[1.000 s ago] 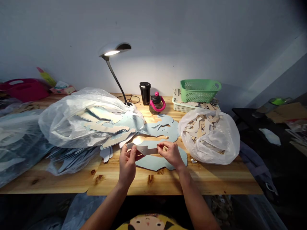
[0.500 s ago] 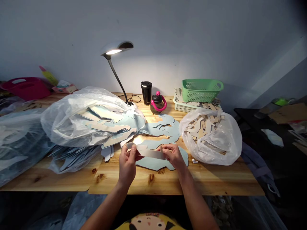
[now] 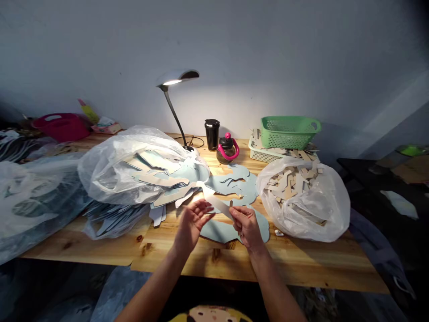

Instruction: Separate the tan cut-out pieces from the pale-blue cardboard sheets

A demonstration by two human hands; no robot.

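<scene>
My right hand pinches the near end of a long pale strip of thin board, which slants away up and to the left. A small brown piece sticks up at those fingertips. Beside the strip, my left hand is open, palm turned up and fingers spread, with nothing in it. Beneath both hands, light blue-grey wavy cut-out pieces lie on the wooden table. Left of them, a clear plastic bag holds larger pale and bluish cut pieces.
To the right stands a plastic bag of small brown offcuts. Behind it, a green basket sits on a pale tray. A lit desk lamp, black tumbler and pink-handled bottle stand at the back.
My left hand has let go of the strip and opened. The strip has swung from level to slanting up-left, still in my right hand. The camera view has shifted slightly left.
</scene>
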